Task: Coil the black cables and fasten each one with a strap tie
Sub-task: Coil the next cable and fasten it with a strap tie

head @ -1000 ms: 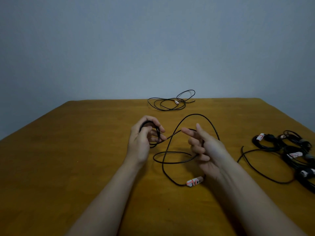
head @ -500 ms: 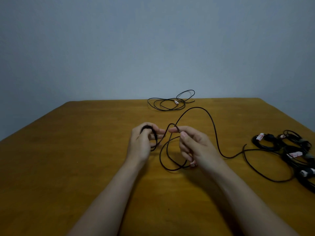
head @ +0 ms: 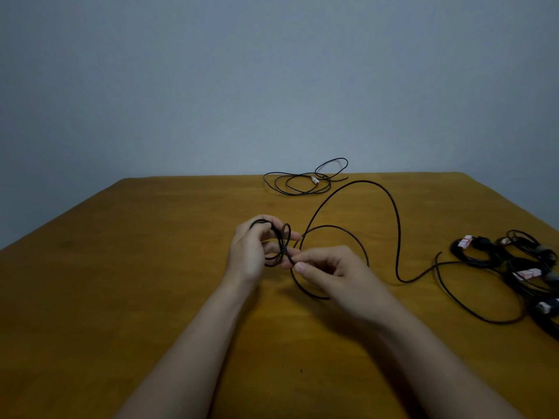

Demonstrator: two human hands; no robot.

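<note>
My left hand (head: 252, 252) grips a small coil of thin black cable (head: 396, 225) above the middle of the wooden table (head: 121, 282). My right hand (head: 335, 272) pinches the same cable just right of the coil, thumb and forefinger touching it. From there the cable rises in a tall loop, drops to the table and trails off to the right in a wide curve. A second black cable (head: 302, 181) lies loose and uncoiled at the table's far edge.
Several coiled black cables (head: 514, 264) with white-and-red tags lie bunched at the table's right edge. A plain grey-blue wall stands behind the table.
My right hand has moved left to the coil, laying another turn of cable against my left hand. The tall loop has risen and shifted right, and the tagged cable end is out of sight.
</note>
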